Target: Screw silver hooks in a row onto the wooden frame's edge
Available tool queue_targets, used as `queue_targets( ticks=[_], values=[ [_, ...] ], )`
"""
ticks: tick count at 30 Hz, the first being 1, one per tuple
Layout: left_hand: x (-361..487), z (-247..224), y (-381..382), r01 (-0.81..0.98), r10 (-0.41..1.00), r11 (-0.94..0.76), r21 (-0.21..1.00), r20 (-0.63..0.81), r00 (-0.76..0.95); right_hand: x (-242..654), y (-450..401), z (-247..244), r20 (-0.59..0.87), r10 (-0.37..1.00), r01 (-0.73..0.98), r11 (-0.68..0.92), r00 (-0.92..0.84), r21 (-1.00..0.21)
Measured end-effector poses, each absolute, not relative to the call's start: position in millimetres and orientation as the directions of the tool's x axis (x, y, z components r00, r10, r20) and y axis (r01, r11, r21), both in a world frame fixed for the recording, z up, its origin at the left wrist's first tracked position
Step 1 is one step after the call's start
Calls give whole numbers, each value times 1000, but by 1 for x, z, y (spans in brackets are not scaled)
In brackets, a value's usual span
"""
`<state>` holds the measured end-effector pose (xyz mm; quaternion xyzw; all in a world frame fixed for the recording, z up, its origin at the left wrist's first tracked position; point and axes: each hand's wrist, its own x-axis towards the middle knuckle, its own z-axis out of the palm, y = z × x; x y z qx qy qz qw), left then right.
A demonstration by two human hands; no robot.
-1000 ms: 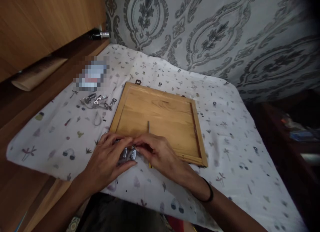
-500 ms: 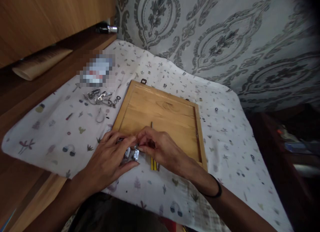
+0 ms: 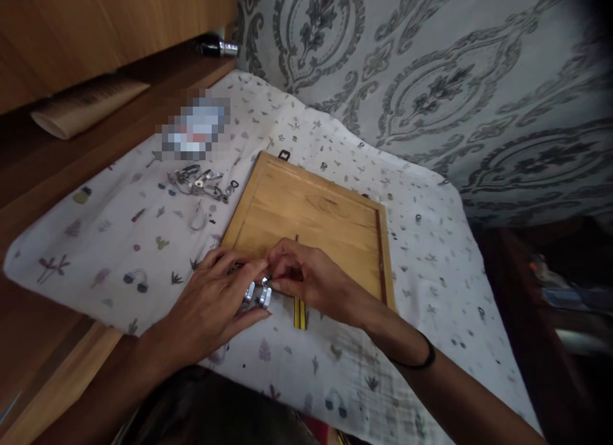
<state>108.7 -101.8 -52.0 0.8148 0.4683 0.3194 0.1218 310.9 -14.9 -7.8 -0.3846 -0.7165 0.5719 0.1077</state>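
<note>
Small shiny metal pieces sit between my two hands at the near left edge of a shallow wooden tray. My left hand is curled around them, thumb below and fingers above. The fingertips of my right hand are pinched at the upper end of the metal piece; the exact contact is too small to make out. Partly beneath my right hand lies a tool with a yellow and black handle, its thin shaft reaching over the tray.
Loose metal clips lie left of the tray. A blurred-out packet is behind them. Wooden shelving borders the left, with a rolled paper and a dark bottle. A patterned cloth covers the table.
The whole view has shifted slightly, moving the scene a little to the right. Both hands keep nearly the same pose around the metal pieces.
</note>
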Motion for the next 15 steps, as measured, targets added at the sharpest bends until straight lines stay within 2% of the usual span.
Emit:
queue_targets(
  ticks=[7, 15],
  values=[
    [109, -55, -103, 671, 863, -500, 547, 384, 330, 309, -6, -16, -346, 625, 398, -61, -700, -915],
    [109, -56, -104, 667, 870, -487, 564, 380, 314, 309, -3, -12, -305, 630, 535, 211, -714, -818]
  ],
)
